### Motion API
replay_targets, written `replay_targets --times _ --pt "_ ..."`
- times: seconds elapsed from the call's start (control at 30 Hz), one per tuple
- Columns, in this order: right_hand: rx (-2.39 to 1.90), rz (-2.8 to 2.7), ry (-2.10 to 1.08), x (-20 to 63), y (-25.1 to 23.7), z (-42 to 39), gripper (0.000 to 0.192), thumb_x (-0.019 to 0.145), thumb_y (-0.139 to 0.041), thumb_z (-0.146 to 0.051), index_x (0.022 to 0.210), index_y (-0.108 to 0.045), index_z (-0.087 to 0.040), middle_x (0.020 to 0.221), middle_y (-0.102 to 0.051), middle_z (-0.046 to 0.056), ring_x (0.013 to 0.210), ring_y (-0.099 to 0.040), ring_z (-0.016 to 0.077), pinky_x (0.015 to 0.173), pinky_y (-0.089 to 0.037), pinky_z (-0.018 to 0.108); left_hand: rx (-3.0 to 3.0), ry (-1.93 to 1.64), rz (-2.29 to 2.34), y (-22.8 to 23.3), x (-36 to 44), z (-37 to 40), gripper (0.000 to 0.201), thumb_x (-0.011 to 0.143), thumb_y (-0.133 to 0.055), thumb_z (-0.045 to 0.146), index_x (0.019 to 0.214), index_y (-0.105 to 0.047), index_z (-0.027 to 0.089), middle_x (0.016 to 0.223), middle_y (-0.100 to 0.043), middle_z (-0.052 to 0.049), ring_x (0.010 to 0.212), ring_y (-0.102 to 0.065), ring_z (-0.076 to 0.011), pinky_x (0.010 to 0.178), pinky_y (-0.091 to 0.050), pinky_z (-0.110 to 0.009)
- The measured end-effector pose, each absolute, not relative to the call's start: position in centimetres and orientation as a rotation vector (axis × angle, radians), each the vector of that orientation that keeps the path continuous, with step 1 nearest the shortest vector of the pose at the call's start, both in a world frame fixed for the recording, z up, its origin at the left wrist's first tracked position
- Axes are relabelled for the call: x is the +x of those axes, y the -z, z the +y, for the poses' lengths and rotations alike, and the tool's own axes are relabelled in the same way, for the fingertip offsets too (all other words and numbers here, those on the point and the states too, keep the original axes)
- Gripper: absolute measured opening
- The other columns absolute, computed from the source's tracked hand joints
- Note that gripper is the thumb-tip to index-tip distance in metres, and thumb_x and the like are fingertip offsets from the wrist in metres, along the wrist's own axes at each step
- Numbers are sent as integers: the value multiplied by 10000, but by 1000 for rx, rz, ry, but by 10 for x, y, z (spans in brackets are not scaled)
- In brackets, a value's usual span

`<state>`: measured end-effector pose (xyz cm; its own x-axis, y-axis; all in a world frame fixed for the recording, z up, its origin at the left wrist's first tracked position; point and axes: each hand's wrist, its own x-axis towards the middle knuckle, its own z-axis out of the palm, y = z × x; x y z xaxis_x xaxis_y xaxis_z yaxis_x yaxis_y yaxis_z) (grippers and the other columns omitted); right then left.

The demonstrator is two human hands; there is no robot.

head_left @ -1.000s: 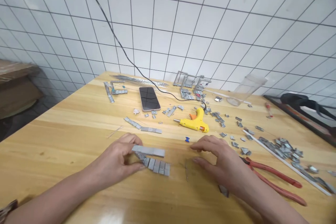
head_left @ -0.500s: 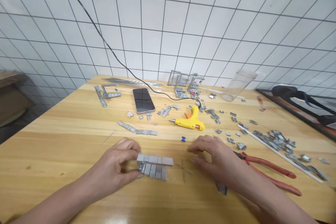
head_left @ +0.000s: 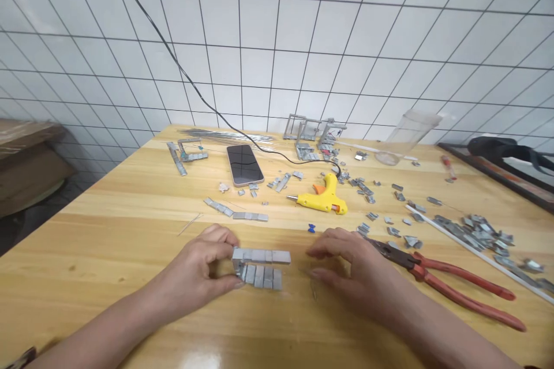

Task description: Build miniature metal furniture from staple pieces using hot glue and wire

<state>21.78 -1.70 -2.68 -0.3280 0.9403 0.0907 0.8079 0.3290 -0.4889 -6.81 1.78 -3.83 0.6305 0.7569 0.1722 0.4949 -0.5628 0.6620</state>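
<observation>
My left hand (head_left: pixel 210 262) is closed on the left end of a small grey frame (head_left: pixel 264 256), built of flat metal staple-like segments, with a top bar over a segmented base. The frame sits at the table's front, its free ends pointing right. My right hand (head_left: pixel 341 256) hovers just right of it, thumb and forefinger apart, the other fingers curled. Thin wire bits (head_left: pixel 314 289) lie at its thumb, partly hidden. A small blue bow-shaped piece (head_left: pixel 311 228) lies beyond the fingers. Red-handled pliers (head_left: pixel 415 265) rest right of this hand.
A yellow glue gun (head_left: pixel 322 199) lies mid-table, its black cable running up the wall. Behind are a phone (head_left: pixel 244 165), several grey frames (head_left: pixel 305 137) and a clear plastic jar (head_left: pixel 407 138). Metal scraps (head_left: pixel 480 230) and a white strip (head_left: pixel 467 245) spread along the right.
My right hand has moved left over the wire bits, closer to the frame. My left hand keeps its hold. The whole view has shifted slightly.
</observation>
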Motion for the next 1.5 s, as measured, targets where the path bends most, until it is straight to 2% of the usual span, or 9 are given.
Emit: replay_targets --times 0.13,0.37,0.6,0.87,1.0,1.17,1.3,1.4,1.5 --pt "-1470 -2257 -573 191 27 -25 245 690 -742 -165 924 -692 -219 919 -677 41 862 -605 227 763 -459 383 2275 -595 986 39 -67 18 34 802 -659 203 771 -648 196 864 -594 -16 855 -557 -182 749 -453 -278" --pt "-1379 -2334 -364 159 39 -27 54 742 -705 -162 728 -660 -190 781 -631 40 774 -552 219 709 -401 359 2207 -576 997 36 -67 16 36 753 -694 169 768 -671 193 868 -608 -24 870 -565 -193 743 -453 -283" --pt "-1325 -2252 -356 160 40 -22 152 709 -701 -83 672 -602 -192 712 -595 12 718 -529 185 686 -383 324 2110 -604 1020 32 -69 17 43 744 -693 168 737 -659 194 872 -616 -11 868 -575 -183 753 -464 -275" --pt "-1379 -2321 -375 156 40 -19 63 774 -654 -143 791 -688 -192 786 -636 50 794 -561 227 736 -388 377 2248 -671 1009 38 -68 16 56 766 -652 151 744 -640 201 846 -609 -18 849 -566 -186 745 -462 -286" --pt "-1419 -2343 -395 159 36 -18 28 746 -700 -212 752 -674 -202 760 -638 25 771 -568 211 721 -409 366 2310 -588 1039 42 -72 18 81 767 -625 145 810 -640 212 913 -611 -27 905 -564 -207 784 -477 -299" --pt "-1533 -2258 -241 199 22 -10 240 733 -709 -227 972 -693 -239 909 -700 32 830 -636 216 747 -485 363 2373 -583 1036 42 -75 21 38 740 -646 193 770 -628 206 920 -638 -39 883 -589 -217 745 -502 -273" --pt "-1661 -2135 -57 254 5 5 183 901 -527 -250 999 -674 -202 917 -705 65 847 -664 198 727 -533 319 2318 -686 1079 45 -72 19 17 747 -623 218 734 -613 223 900 -644 -21 856 -592 -204 725 -488 -245" --pt "-1728 -2150 94 286 2 25 210 913 -489 -231 1001 -670 -169 973 -700 108 882 -673 236 765 -538 367 2320 -712 1065 50 -72 19 13 764 -605 220 760 -607 231 886 -635 -9 835 -590 -193 720 -476 -240" --pt "-1710 -2301 222 301 10 52 360 881 -438 -108 1190 -618 -152 1188 -635 160 1044 -619 298 855 -494 446 2332 -688 1036 51 -73 20 37 774 -596 192 749 -593 219 893 -625 -16 846 -586 -192 726 -473 -246"
